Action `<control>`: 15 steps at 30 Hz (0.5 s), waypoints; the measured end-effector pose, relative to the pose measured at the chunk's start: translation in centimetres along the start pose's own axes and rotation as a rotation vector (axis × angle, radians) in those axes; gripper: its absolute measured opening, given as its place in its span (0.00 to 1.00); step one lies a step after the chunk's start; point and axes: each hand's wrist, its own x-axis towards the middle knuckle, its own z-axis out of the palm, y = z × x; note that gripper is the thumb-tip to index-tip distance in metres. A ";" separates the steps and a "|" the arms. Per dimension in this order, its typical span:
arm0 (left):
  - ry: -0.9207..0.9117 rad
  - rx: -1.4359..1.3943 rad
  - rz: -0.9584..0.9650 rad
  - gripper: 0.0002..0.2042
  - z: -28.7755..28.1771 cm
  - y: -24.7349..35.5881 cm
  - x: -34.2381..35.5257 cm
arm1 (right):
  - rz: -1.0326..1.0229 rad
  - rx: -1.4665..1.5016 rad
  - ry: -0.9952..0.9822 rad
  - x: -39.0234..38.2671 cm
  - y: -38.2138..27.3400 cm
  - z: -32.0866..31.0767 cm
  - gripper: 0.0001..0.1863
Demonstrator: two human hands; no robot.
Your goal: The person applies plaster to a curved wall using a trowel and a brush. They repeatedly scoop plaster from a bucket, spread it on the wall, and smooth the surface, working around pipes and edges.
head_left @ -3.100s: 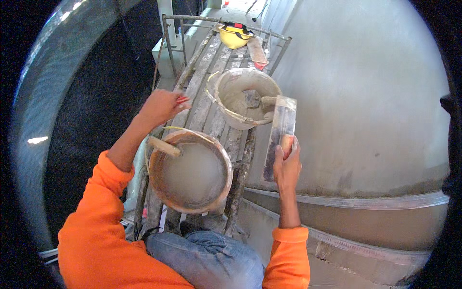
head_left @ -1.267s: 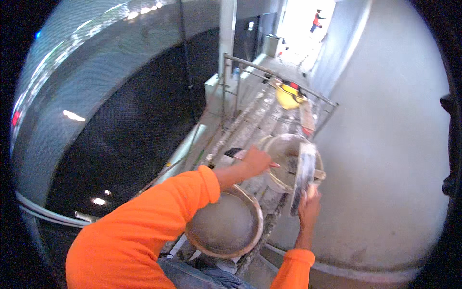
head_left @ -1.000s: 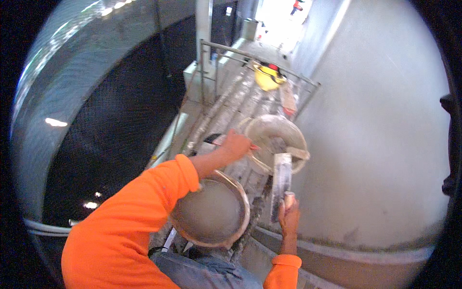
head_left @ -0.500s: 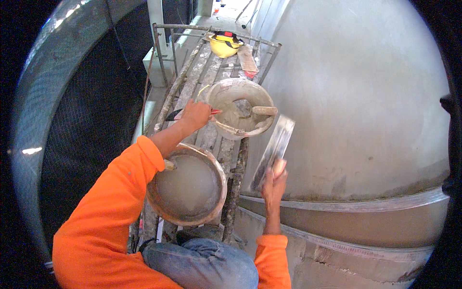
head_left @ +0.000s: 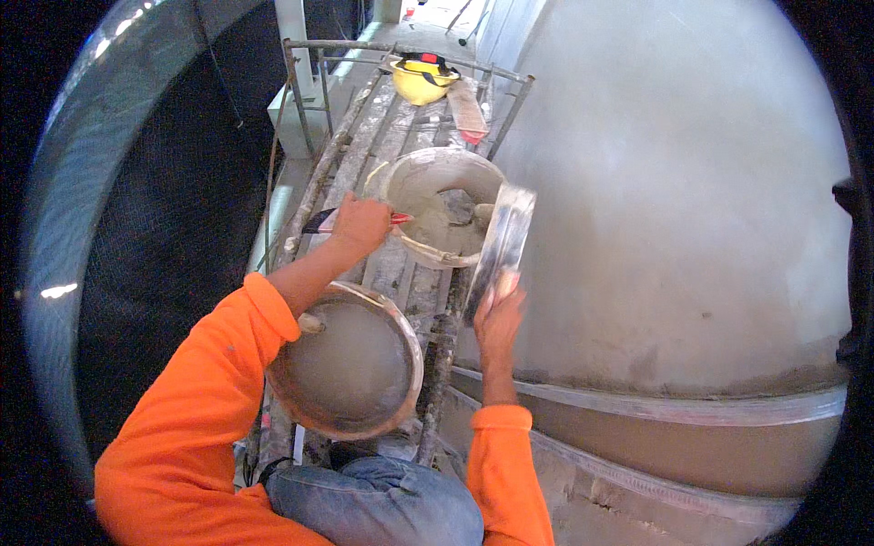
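My left hand [head_left: 361, 223] is closed round a red-handled tool [head_left: 399, 218] with a dark, flat end, beside the left rim of the upper pale bucket [head_left: 426, 250]. That bucket holds grey mix and a scoop-like tool [head_left: 457, 206]. In my right hand [head_left: 498, 309] is a long steel trowel [head_left: 505, 224] with a wooden handle, tilted across the bucket's right rim. Below my hands a round, rusty-rimmed bucket [head_left: 411, 355] holds grey liquid; a handled tool [head_left: 310, 322] lies at its left side.
Both buckets stand on a narrow plank scaffold [head_left: 377, 132] with pipe rails [head_left: 355, 45]. A yellow helmet [head_left: 421, 84] and a flat board [head_left: 465, 111] lie at its far end. A smooth grey wall [head_left: 665, 200] borders the right, dark netting [head_left: 164, 255] the left.
Since half a second ago, my trowel has moved up and left onto the bucket rim. My left hand has shifted slightly left. Earlier the view was tilted up toward the passage.
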 end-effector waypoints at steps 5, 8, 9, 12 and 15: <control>0.018 0.005 0.006 0.09 -0.6 0.4 -0.4 | 0.196 -0.077 -0.160 -10.2 6.3 -2.2 0.26; 0.011 0.024 0.005 0.10 -0.4 0.2 -0.4 | 0.185 -0.048 -0.114 -16.6 8.8 -4.9 0.24; 0.019 0.024 0.014 0.11 -0.1 0.3 -0.1 | 0.143 -0.031 -0.047 -18.2 9.2 -6.1 0.24; 0.055 0.039 -0.012 0.12 1.9 0.1 1.3 | 0.353 0.362 -0.019 -21.9 9.1 -11.4 0.22; 0.157 0.009 0.186 0.13 4.7 -1.3 3.5 | 0.566 1.119 -0.138 -22.9 6.4 -19.0 0.22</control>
